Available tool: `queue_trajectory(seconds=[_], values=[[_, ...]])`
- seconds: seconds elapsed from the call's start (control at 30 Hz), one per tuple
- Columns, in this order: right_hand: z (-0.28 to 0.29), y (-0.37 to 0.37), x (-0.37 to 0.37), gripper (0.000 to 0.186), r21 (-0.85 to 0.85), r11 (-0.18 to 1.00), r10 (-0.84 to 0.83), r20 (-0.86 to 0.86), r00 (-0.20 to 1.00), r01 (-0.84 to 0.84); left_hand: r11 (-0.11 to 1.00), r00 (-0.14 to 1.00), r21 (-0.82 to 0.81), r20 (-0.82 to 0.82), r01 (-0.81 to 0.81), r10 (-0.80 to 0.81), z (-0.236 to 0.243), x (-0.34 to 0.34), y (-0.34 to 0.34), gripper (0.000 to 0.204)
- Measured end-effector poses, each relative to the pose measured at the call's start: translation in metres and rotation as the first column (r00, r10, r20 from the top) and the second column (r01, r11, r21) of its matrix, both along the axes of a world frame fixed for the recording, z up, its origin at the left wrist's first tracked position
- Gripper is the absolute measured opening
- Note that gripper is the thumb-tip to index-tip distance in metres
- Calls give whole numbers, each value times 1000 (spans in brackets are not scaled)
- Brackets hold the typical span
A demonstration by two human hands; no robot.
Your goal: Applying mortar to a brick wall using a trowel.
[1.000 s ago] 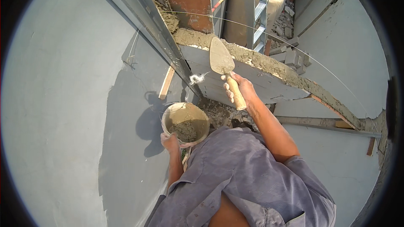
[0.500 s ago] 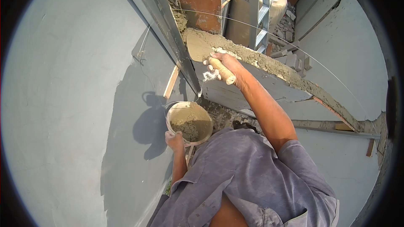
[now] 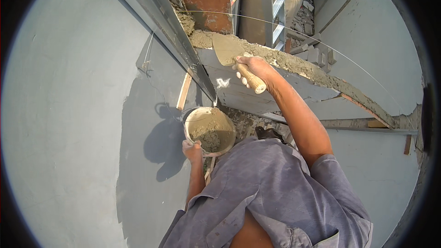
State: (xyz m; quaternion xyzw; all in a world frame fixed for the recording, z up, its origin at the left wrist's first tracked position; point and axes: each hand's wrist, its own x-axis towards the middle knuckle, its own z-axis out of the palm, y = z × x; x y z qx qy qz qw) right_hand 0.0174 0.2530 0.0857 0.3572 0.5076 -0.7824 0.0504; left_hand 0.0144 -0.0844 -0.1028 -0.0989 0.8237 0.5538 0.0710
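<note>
My right hand point(image 3: 256, 70) is closed round the wooden handle of a trowel point(image 3: 227, 49). The trowel's mortar-coated blade lies against the near side of a mortar layer point(image 3: 289, 60) along the top of a low wall. Down to the left, my left hand point(image 3: 192, 150) grips the rim of a bucket point(image 3: 187, 131) and holds it tilted beside my body. Grey mortar point(image 3: 211, 137) partly fills the bucket. A white patch point(image 3: 223, 82) shows on the wall face below the trowel.
A taut string point(image 3: 330, 48) crosses above the low wall. A metal post point(image 3: 170, 30) rises at its left end, beside a grey wall point(image 3: 69, 87). Beyond stand a ladder point(image 3: 278, 7), a large filled sack point(image 3: 252, 23) and loose bricks point(image 3: 317, 55). A wooden strip point(image 3: 184, 91) leans near the bucket.
The trowel has moved slightly right along the mortar, its blade now turned more into sight. The bucket stays in my left hand. The view has shifted a little.
</note>
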Motion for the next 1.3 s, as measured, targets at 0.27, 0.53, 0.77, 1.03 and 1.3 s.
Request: queue_trajectory(seconds=[0.27,0.53,0.77,1.03,1.3], values=[[7,-3,-10,28,67,989,133,7,991,-133,994,998,-91,-10,54,-55,-17,-3,-15,19],[-15,-28,-53,30,-31,997,67,1,998,-67,1000,998,8,63,13,-13,-16,2,-16,17],[-21,-2,22,33,-8,996,-88,31,996,89,1000,997,15,70,-25,24,-13,1,-18,18],[-1,-2,150,31,252,928,-296,51,954,274,997,999,-73,53,10,-6,-23,-10,-23,21],[-19,-3,83,27,993,39,30,113,993,-114,992,993,-59,43,108,-105,-18,-17,0,16]])
